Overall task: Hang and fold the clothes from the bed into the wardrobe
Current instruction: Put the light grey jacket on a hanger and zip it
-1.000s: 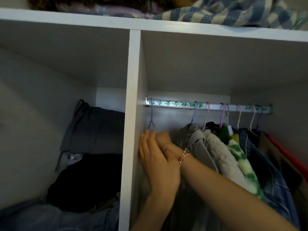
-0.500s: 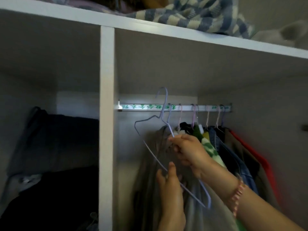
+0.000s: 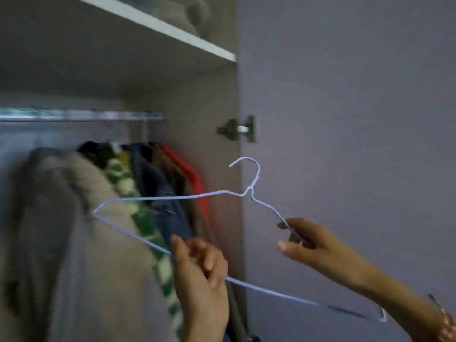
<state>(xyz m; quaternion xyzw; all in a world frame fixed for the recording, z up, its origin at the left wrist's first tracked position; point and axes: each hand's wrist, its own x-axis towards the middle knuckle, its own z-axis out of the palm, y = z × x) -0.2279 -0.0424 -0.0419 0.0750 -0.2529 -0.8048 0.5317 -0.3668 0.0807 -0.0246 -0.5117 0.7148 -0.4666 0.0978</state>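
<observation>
An empty pale-blue wire hanger (image 3: 158, 198) is out in front of the wardrobe, its hook pointing up near the open door. My left hand (image 3: 201, 275) grips its bottom bar from below. My right hand (image 3: 311, 245) pinches its right sloping arm. Behind the hanger, the rail (image 3: 81, 114) carries several hung clothes (image 3: 103, 218): grey, beige fleece, green-and-white, denim, brown and red. No garment from the bed is in view.
The open wardrobe door (image 3: 345, 144) fills the right side, with a metal hinge (image 3: 237, 129) on its inner edge. A white upper shelf (image 3: 158, 25) holds blurred soft items. The picture is motion-blurred.
The hanger came off the rail and out to the right, in front of the door. The view swung right, and my left hand took hold of the bottom bar.
</observation>
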